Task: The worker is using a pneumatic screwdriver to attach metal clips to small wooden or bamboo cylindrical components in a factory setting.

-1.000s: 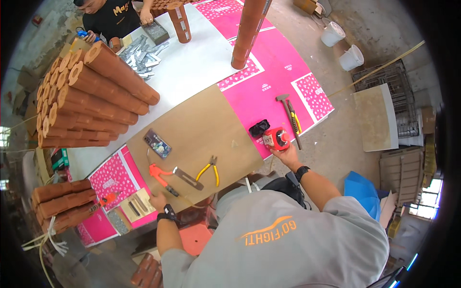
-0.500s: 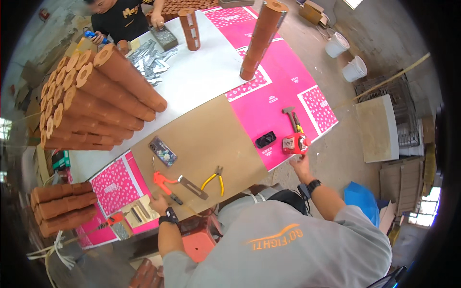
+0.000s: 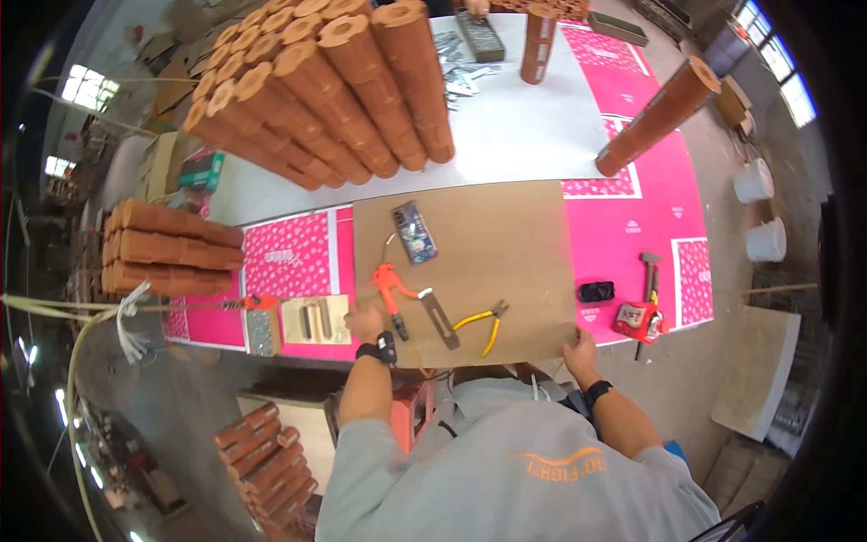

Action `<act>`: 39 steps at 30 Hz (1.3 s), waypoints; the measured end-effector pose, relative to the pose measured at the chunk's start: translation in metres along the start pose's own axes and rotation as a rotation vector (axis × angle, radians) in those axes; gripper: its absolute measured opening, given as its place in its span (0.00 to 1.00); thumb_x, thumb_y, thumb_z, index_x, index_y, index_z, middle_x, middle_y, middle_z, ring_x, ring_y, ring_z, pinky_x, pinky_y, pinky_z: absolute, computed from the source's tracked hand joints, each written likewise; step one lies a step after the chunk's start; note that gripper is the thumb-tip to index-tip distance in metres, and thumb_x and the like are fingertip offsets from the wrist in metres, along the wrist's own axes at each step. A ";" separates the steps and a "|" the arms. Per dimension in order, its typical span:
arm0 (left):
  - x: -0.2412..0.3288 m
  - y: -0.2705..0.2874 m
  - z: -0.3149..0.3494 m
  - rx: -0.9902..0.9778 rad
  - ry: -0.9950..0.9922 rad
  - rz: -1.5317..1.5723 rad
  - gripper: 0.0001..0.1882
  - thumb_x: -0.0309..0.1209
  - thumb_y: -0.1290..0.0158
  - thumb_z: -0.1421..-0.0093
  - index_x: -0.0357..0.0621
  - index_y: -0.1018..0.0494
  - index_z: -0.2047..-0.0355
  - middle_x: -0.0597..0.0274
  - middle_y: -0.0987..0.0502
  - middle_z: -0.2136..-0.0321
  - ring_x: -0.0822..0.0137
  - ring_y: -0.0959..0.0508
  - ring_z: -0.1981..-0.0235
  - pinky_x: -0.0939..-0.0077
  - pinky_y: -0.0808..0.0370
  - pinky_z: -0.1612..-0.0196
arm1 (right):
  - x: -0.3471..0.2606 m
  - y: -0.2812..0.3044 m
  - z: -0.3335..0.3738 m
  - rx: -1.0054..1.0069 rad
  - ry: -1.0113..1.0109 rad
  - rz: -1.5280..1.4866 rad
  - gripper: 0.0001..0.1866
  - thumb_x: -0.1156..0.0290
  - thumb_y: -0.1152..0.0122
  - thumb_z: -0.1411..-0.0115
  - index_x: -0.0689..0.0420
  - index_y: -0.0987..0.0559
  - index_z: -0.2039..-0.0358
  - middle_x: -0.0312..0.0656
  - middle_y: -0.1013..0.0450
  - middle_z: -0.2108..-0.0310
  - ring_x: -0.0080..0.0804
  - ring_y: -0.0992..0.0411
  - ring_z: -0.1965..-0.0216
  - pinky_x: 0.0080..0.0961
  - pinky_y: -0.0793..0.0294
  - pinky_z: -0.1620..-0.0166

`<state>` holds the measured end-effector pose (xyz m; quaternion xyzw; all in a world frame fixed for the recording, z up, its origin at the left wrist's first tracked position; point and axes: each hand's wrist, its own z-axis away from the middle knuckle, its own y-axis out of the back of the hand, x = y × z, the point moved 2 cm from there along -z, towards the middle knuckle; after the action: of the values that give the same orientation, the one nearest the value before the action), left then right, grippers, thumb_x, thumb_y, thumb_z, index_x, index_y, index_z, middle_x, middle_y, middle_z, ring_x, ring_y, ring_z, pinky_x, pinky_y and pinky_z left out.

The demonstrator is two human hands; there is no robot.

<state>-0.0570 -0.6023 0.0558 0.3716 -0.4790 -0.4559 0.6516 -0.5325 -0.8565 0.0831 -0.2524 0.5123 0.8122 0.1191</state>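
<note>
A brown board (image 3: pixel 506 262) lies flat on the table before me. At its left edge my left hand (image 3: pixel 365 323) is closed around the rim, its fingertips partly hidden. My right hand (image 3: pixel 581 350) grips the front right corner. On the board rest yellow-handled cutting pliers (image 3: pixel 488 322), a flat slotted metal piece (image 3: pixel 440 320), an orange tool with a thin bent tip (image 3: pixel 390 289) and a phone in a patterned case (image 3: pixel 414 232). Just left of my left hand is a pale block with dark strips (image 3: pixel 315 320).
Clay tube stacks (image 3: pixel 334 90) stand behind left; shorter ones (image 3: pixel 176 247) lie left. A leaning column (image 3: pixel 659 117) and a short one (image 3: pixel 538 45) stand farther back. Rightward are a black tray (image 3: pixel 596 292), red packet (image 3: pixel 639 321) and hammer (image 3: pixel 649 275). Metal strips (image 3: pixel 462 65) lie behind.
My right hand has left the red packet and come to the board's front right corner. My left hand stays near the left edge. The view has turned, so the co-worker is mostly out of sight.
</note>
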 end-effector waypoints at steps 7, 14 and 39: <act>0.006 -0.006 0.023 0.018 -0.062 0.076 0.29 0.43 0.46 0.42 0.45 0.30 0.42 0.37 0.30 0.47 0.39 0.32 0.44 0.47 0.34 0.40 | 0.038 -0.002 -0.003 0.016 -0.134 -0.072 0.29 0.73 0.35 0.53 0.72 0.27 0.50 0.61 0.27 0.54 0.55 0.28 0.50 0.42 0.30 0.44; 0.035 -0.018 0.056 -0.094 -0.049 0.086 0.35 0.44 0.45 0.43 0.42 0.36 0.38 0.36 0.33 0.44 0.40 0.35 0.41 0.45 0.39 0.38 | 0.049 0.021 0.000 0.088 -0.293 -0.102 0.29 0.69 0.33 0.50 0.69 0.27 0.49 0.59 0.29 0.50 0.52 0.31 0.46 0.41 0.33 0.42; 0.036 0.029 -0.079 -0.036 -0.432 0.077 0.22 0.36 0.40 0.44 0.38 0.26 0.52 0.42 0.22 0.57 0.42 0.22 0.55 0.53 0.25 0.50 | 0.053 0.057 0.067 0.096 0.000 0.169 0.34 0.72 0.38 0.47 0.62 0.35 0.39 0.60 0.35 0.42 0.55 0.33 0.43 0.44 0.34 0.38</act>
<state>0.0301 -0.6241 0.0718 0.2351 -0.6131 -0.5082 0.5573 -0.6219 -0.8255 0.1221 -0.2024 0.5702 0.7938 0.0623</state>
